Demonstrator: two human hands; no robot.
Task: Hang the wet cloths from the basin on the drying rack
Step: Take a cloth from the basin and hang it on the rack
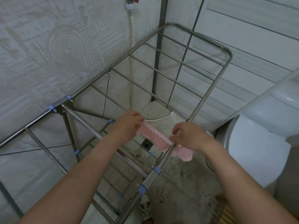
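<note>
1. As seen from the head view, the left hand (129,125) pinches one end of the pink-and-white wavy-patterned cloth (155,136) with curled fingers. The right hand (191,137) pinches it farther along, so both hands have hold of it.
2. The cloth is stretched between the hands over the near part of the steel drying rack (208,94). Its far end crosses the rack's right side rail and hangs outside it. Whether it already rests on a cross rung cannot be told.
3. The step in hand appears to be spreading the cloth on the rack. It would be done well by keeping the cloth taut and flat, laying its middle along one rung, and letting both halves drop evenly so that no fold traps water.
4. The rungs beyond the hands are bare, leaving free room forward.
5. A white appliance (258,151) stands just beside the right rail, so the right elbow has little room.
6. A white hose (133,38) runs down the wall behind the rack, and a floor drain (146,145) lies below the cloth.
7. No basin is in view.
</note>
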